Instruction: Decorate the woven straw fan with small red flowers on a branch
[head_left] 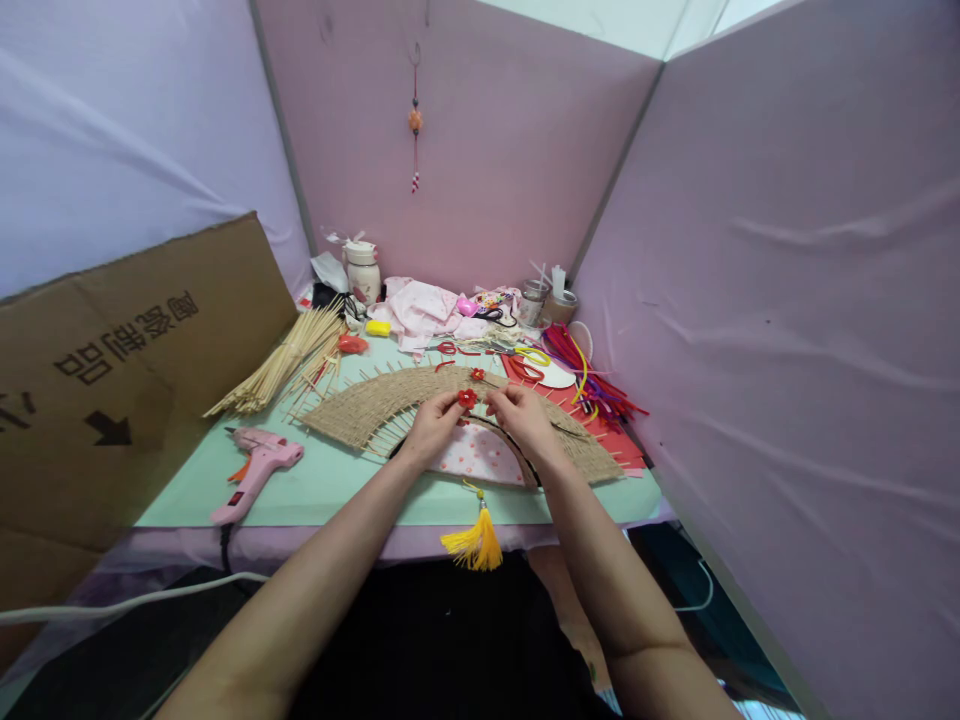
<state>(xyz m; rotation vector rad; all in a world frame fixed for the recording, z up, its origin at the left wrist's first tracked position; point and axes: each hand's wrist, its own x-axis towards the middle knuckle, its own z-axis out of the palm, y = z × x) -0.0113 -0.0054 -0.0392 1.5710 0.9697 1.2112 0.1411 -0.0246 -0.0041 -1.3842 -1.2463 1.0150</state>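
A large fan (345, 415) of thin sticks and tan woven cord lies spread on the table, with a pink-dotted fabric piece (480, 452) at its lower centre. Above it, my left hand (436, 425) pinches a small red flower (467, 399) between thumb and fingertips. My right hand (523, 415) is closed just to the right of the flower, its fingertips pressed together; what they hold, if anything, is too small to make out. A second red flower (478, 375) sits on the woven band beyond my hands. From the fan's bottom edge hangs a yellow tassel (480, 540).
A pink glue gun (259, 470) lies at the left, beside a leaning cardboard sheet (135, 400). Behind it is a bundle of bamboo sticks (281, 365). Scissors (529, 362), coloured pipe cleaners (581, 370), jars (534, 300) and a white bottle (363, 270) stand or lie farther back.
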